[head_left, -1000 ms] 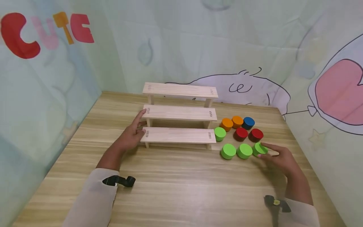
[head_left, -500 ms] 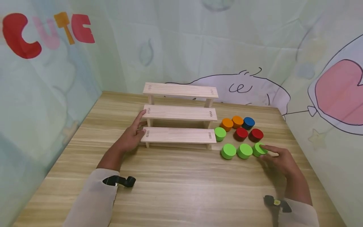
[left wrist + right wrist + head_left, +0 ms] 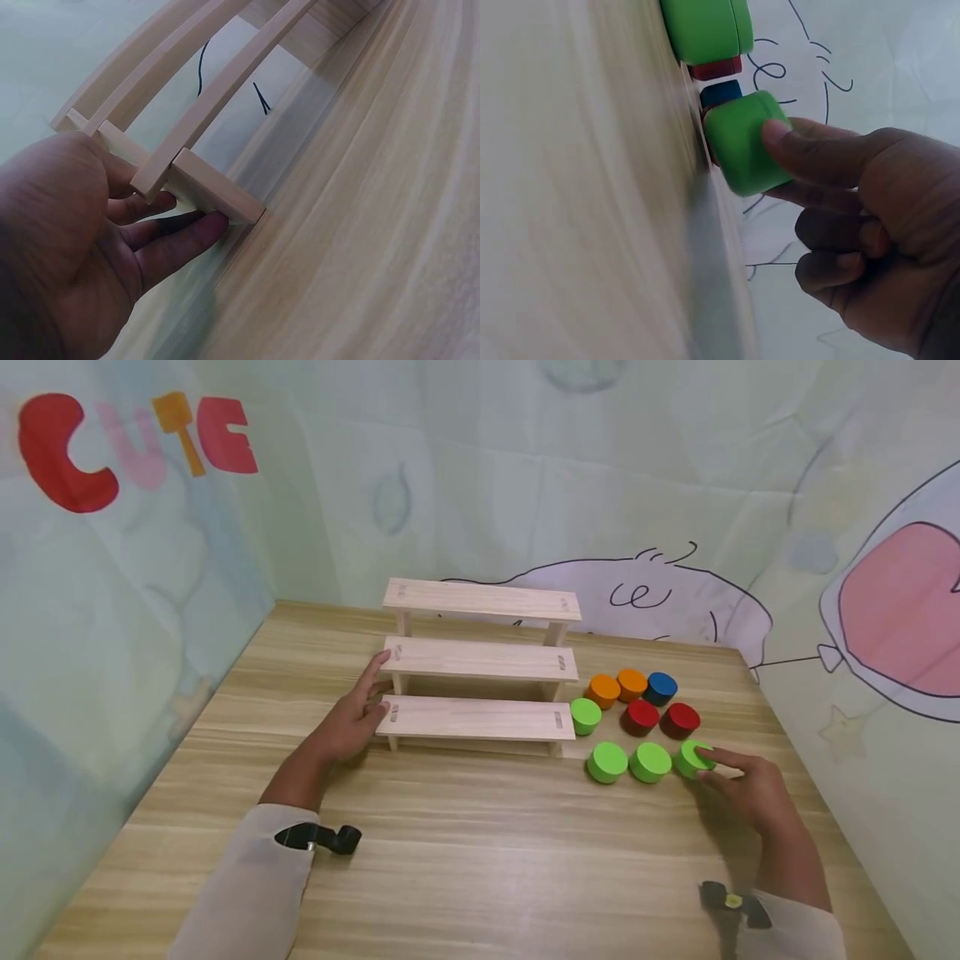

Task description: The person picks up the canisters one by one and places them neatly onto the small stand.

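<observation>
On my head view, with the three-step wooden rack (image 3: 480, 660) as the dial's centre, I have the left hand (image 3: 348, 720) at eight o'clock, gripping the rack's left end; my left wrist feed shows fingertips (image 3: 217, 223) against its side panel (image 3: 217, 187). The right hand (image 3: 753, 787) is at four o'clock, pinching a green block (image 3: 686, 763) between thumb and fingers; I cannot tell whether that block's base touches the worktop (image 3: 480, 860). From it, I find two more green blocks (image 3: 650, 764) at nine o'clock, two red blocks (image 3: 641, 718) toward ten and twelve, a blue block (image 3: 662, 689) at eleven, and two orange blocks (image 3: 603, 691) between ten and eleven. A fourth green block (image 3: 586, 717) sits at ten, just beside the right end of the lowest step (image 3: 480, 718).
</observation>
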`<state>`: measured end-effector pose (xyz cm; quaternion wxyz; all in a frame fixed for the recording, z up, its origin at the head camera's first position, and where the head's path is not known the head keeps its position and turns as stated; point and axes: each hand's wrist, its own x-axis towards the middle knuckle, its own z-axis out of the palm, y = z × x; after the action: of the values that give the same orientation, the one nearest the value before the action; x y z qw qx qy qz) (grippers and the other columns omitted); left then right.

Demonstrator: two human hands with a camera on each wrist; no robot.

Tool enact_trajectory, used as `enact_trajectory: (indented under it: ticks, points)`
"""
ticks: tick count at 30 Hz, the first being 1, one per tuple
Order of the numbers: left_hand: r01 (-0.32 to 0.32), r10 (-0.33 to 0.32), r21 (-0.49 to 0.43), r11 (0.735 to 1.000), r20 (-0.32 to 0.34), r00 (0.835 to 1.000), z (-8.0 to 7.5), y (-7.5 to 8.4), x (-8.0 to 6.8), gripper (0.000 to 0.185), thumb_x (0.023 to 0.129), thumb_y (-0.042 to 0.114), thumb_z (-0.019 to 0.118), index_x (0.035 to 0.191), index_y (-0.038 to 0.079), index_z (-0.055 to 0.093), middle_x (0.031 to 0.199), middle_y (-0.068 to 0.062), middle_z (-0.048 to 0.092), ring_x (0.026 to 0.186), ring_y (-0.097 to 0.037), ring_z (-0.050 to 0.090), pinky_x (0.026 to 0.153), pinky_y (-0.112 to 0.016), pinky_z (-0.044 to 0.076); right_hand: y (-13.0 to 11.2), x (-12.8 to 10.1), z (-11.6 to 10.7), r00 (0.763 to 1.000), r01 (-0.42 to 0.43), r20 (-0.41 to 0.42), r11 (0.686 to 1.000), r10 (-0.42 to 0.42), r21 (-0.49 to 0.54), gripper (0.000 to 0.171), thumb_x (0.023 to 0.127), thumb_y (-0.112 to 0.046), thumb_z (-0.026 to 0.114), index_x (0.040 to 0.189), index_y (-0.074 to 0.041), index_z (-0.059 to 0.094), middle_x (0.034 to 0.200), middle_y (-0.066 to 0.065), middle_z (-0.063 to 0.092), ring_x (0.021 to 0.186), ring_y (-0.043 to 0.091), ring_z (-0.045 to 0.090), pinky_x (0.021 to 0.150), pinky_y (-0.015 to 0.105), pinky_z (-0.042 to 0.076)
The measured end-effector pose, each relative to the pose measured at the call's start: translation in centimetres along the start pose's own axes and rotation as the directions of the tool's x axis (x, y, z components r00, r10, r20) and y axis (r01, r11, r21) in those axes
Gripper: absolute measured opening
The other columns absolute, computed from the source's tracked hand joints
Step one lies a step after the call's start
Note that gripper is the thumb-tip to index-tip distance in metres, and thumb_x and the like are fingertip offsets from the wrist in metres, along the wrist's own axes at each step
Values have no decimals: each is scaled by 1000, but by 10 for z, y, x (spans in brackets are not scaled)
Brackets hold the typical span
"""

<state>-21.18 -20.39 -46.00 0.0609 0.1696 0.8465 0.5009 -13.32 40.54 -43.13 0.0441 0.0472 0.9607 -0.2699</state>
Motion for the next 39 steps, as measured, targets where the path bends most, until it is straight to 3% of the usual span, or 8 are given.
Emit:
enact_trajectory:
  ticks: [3, 8, 10, 16, 24, 28, 33, 39]
  points:
    - [11, -11, 21, 1000, -4, 1000, -1, 1, -1, 80, 118, 16, 40, 175, 45, -8, 175, -34, 29, 156, -60, 40, 120, -74, 41, -1, -2, -1, 1000, 15, -27, 1000, -16, -16, 52, 100, -19, 81, 149, -9, 67, 153, 39, 55, 140, 62, 55, 103, 68, 57]
    - [-19, 19, 17, 1000, -15, 1000, -3, 4, -1, 78, 118, 15, 40, 176, 38, -6, 175, -34, 28, 159, -57, 36, 120, -74, 41, -8, -4, -6, 992, 59, -113, 997, -64, -50, 45, 101, -19, 80, 143, -7, 71, 146, 40, 60, 127, 59, 65, 91, 63, 63]
    - [-30, 30, 7, 1000, -14, 999, -3, 4, -1, 78, 118, 14, 40, 177, 35, -6, 175, -35, 28, 159, -57, 36, 119, -74, 41, -13, -6, -8, 988, 47, -143, 996, -58, -74, 44, 101, -21, 80, 142, -6, 72, 146, 39, 61, 121, 57, 68, 88, 60, 62]
    - [0, 1, 15, 1000, -14, 1000, -2, 3, -3, 79, 118, 15, 40, 176, 38, -8, 173, -37, 30, 152, -62, 44, 117, -74, 45, -36, -13, -13, 978, -27, -209, 987, -7, -159, 44, 103, -22, 76, 142, -3, 70, 146, 35, 63, 127, 58, 63, 95, 66, 55]
    - [-13, 13, 8, 1000, -9, 1000, -2, 1, -4, 78, 118, 15, 40, 176, 38, -7, 176, -34, 27, 160, -57, 34, 121, -75, 40, -71, -21, -16, 948, -52, -315, 954, -45, -295, 45, 102, -23, 77, 143, -5, 71, 140, 35, 66, 126, 60, 63, 83, 64, 57]
    - [-23, 23, 4, 1000, -4, 1000, -1, -1, -4, 78, 118, 15, 40, 176, 36, -7, 176, -34, 25, 161, -56, 33, 120, -76, 40, -86, -21, -14, 902, 25, -401, 947, -159, -320, 41, 101, -22, 77, 138, -6, 75, 136, 36, 69, 118, 62, 67, 76, 64, 57]
    - [-25, 25, 3, 1000, 2, 1000, 0, -2, -2, 78, 118, 16, 40, 176, 37, -7, 177, -34, 25, 160, -56, 34, 119, -75, 41, -99, -12, -10, 812, 168, -508, 949, -287, -269, 37, 99, -18, 78, 133, -4, 78, 130, 35, 73, 116, 60, 70, 85, 70, 55]
    - [-16, 16, 4, 1000, 0, 1000, 1, -2, 0, 77, 118, 18, 40, 176, 40, -6, 175, -34, 28, 158, -58, 37, 118, -75, 43, -113, 9, -1, 726, 312, -585, 931, -361, -187, 35, 98, -13, 80, 132, -4, 79, 132, 31, 75, 116, 54, 73, 89, 68, 60]
